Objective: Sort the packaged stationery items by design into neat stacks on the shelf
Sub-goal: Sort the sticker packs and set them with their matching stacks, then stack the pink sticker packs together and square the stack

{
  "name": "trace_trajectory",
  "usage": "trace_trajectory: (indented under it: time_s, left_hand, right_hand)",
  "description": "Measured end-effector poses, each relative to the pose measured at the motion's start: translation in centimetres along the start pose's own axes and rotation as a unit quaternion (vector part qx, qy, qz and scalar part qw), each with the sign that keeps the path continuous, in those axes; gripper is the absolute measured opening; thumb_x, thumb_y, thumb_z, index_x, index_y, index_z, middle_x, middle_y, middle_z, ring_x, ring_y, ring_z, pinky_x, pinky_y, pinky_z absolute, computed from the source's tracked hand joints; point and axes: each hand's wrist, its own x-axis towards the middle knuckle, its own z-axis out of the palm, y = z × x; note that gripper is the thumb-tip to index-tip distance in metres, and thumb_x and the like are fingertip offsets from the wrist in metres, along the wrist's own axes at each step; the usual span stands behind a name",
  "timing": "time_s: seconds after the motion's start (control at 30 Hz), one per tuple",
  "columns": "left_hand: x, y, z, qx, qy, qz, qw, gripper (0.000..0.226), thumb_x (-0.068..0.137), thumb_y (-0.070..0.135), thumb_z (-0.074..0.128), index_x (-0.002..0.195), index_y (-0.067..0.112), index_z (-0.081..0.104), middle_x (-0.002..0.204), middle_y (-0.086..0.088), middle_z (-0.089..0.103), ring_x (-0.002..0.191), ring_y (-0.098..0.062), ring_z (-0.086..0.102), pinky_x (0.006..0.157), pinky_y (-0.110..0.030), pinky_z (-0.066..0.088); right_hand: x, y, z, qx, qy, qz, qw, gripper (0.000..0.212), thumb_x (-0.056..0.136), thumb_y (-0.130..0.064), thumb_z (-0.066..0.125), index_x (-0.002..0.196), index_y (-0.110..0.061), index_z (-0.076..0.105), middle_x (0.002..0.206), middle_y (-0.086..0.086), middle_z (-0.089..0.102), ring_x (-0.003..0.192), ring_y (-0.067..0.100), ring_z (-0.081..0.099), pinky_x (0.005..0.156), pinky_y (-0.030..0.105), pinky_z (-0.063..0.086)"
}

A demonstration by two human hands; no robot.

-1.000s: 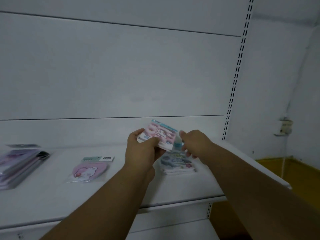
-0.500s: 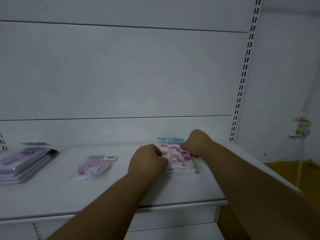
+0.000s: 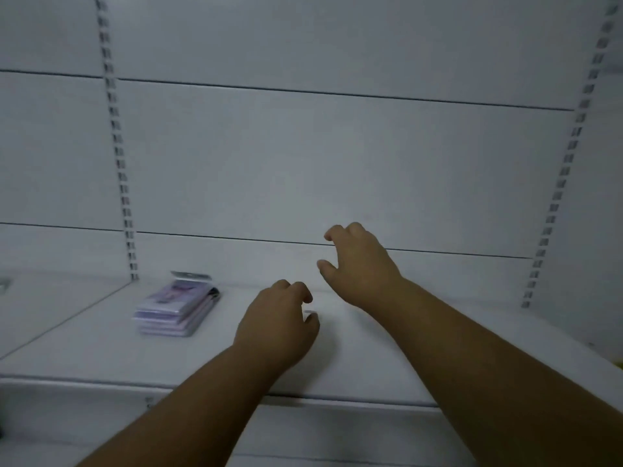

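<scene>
A stack of purple packaged stationery (image 3: 177,306) lies on the white shelf (image 3: 101,348), left of both hands. My left hand (image 3: 278,326) hovers low over the middle of the shelf, fingers loosely curled and thumb apart. A small pale sliver (image 3: 308,312) shows between its fingertips; I cannot tell what it is. My right hand (image 3: 359,264) is higher and further back, near the back panel, with fingers and thumb spread and nothing in it. The pink packages are out of sight, possibly behind my hands and forearms.
Slotted metal uprights stand at the left (image 3: 118,146) and right (image 3: 566,163) of the white back panel. A neighbouring shelf section lies to the far left with a small item (image 3: 4,284) at the frame edge. Another shelf (image 3: 337,433) sits below.
The pink package went down onto the stack at the right, and both hands let go of it. The view has swung left; both hands have moved left, the right one lifting off the shelf.
</scene>
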Motion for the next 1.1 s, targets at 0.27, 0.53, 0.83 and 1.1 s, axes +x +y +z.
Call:
trace_trajectory:
  time_s: [0.27, 0.53, 0.83, 1.1]
  left_hand:
    - [-9.2, -24.2, -18.0, 0.155, 0.059, -0.126, 0.978, 0.031, 0.084, 0.042, 0.063, 0.112, 0.028, 0.062, 0.102, 0.007, 0.064, 0.09, -0.012, 0.056, 0.078, -0.029, 0.05]
    - [-16.5, -40.8, -28.9, 0.217, 0.053, -0.235, 0.946, 0.032, 0.083, 0.04, 0.06, 0.113, 0.03, 0.059, 0.101, 0.008, 0.059, 0.087, -0.01, 0.053, 0.071, -0.028, 0.053]
    - [-13.8, -56.3, -34.2, 0.249, 0.073, -0.254, 0.932, 0.032, 0.087, 0.038, 0.058, 0.117, 0.028, 0.059, 0.109, 0.005, 0.06, 0.096, -0.013, 0.054, 0.077, -0.03, 0.05]
    - [-7.0, -67.1, -36.2, 0.241, 0.045, -0.242, 0.939, 0.034, 0.088, 0.044, 0.051, 0.116, 0.026, 0.059, 0.108, 0.0, 0.063, 0.095, -0.019, 0.055, 0.082, -0.038, 0.05]
  right_hand:
    - [3.1, -28.0, 7.0, 0.119, -0.002, -0.163, 0.979, 0.039, 0.086, -0.038, 0.056, 0.119, -0.018, 0.05, 0.111, 0.007, 0.053, 0.098, 0.026, 0.053, 0.08, 0.04, 0.05]
    - [6.4, -50.2, 14.5, 0.194, -0.035, -0.238, 0.951, 0.044, 0.084, -0.046, 0.056, 0.121, -0.021, 0.049, 0.114, 0.006, 0.054, 0.096, 0.025, 0.055, 0.077, 0.039, 0.052]
    - [15.5, -62.8, 25.1, 0.216, -0.091, -0.231, 0.944, 0.043, 0.082, -0.047, 0.056, 0.116, -0.021, 0.051, 0.112, 0.007, 0.053, 0.085, 0.023, 0.055, 0.066, 0.034, 0.044]
    - [21.5, -68.3, 32.2, 0.167, -0.143, -0.188, 0.957, 0.037, 0.083, -0.045, 0.058, 0.11, -0.021, 0.054, 0.109, 0.005, 0.054, 0.084, 0.021, 0.051, 0.067, 0.032, 0.039]
